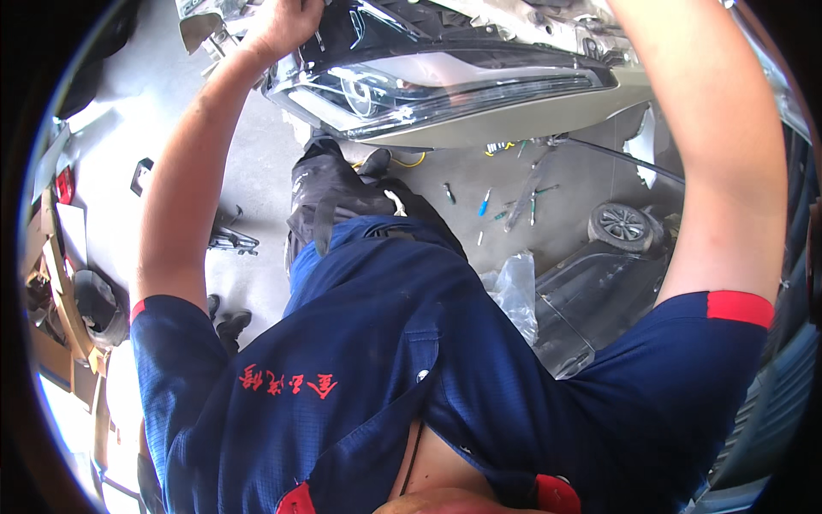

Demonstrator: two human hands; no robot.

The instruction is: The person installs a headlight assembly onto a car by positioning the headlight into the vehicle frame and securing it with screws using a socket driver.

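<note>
My left hand [287, 24] is at the top edge of the view, at the left end of a car's front. Its fingers look curled and closed, partly cut off by the picture's edge; what they hold cannot be made out. Just below and right of it is a clear-lensed headlight [377, 96], with a beige-grey body panel [522, 120] curving beneath. My right forearm [711, 94] reaches up past the headlight's right end. The right hand itself lies beyond the top edge. Exposed metal structure [556, 32] runs behind the headlight.
Several hand tools, among them a blue-handled screwdriver [485, 202], lie on the grey floor. Nearby are a spoked wheel [621, 226], a large dark panel [591, 287] and clear plastic sheeting [516, 295]. Cardboard [53, 355] and a black bin [101, 304] stand at left.
</note>
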